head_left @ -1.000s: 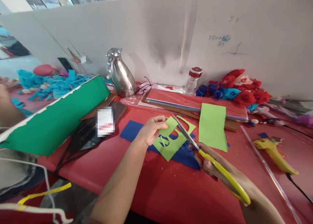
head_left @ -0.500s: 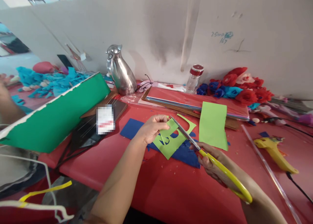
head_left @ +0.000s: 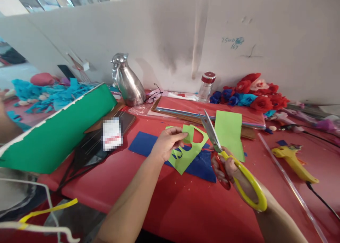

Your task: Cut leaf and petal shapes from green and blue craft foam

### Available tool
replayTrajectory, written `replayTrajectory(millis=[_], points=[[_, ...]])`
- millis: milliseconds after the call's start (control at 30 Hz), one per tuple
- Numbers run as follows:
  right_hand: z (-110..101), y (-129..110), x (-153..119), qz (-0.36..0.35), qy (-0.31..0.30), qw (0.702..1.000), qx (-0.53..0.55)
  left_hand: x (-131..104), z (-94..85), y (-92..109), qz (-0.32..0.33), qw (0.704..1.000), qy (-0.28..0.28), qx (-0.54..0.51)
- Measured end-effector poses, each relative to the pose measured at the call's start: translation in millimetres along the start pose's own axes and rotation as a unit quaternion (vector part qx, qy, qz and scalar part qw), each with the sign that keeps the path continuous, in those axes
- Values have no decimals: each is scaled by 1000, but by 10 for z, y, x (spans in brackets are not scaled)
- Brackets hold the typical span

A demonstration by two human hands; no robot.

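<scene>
Between thumb and fingers, my left hand [head_left: 168, 142] pinches a small light green piece of paper [head_left: 188, 133]. Just below and behind it is a larger light green sheet [head_left: 183, 162] with rounded holes cut out of it. That sheet overlaps a dark blue piece [head_left: 203, 168] on the table. My right hand [head_left: 225, 168] grips scissors [head_left: 214, 135] with one yellow and one red handle. Their blades point up and away, spread apart, with nothing between them. The scissors are to the right of the green piece and do not touch it.
The red table [head_left: 186, 211] holds a plain green strip [head_left: 228, 133], stacked coloured sheets [head_left: 183, 106], a yellow glue gun [head_left: 296, 163] and a clear rod [head_left: 289, 186]. Behind are a steel jug [head_left: 130, 84], a bottle [head_left: 206, 87] and fabric flowers [head_left: 260, 94]. A green board [head_left: 61, 129] stands left.
The scissors have drawn back from the small green piece towards the right, and their blades have come apart. My left hand still pinches the piece, now turned flatter towards me.
</scene>
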State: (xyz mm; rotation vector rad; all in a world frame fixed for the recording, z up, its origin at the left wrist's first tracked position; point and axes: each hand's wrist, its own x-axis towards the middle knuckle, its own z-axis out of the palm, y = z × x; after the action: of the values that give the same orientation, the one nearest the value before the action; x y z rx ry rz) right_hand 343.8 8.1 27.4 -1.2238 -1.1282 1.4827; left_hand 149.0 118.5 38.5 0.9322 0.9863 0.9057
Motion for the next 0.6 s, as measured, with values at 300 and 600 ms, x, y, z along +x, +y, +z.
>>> replayTrajectory(millis=[300,600], points=[[115,-117,29,54,58,991,108,-76,96,-56,205,975,18,89],[107,-79,49,48,51,994,80,1,80,-86,125,985,99,71]])
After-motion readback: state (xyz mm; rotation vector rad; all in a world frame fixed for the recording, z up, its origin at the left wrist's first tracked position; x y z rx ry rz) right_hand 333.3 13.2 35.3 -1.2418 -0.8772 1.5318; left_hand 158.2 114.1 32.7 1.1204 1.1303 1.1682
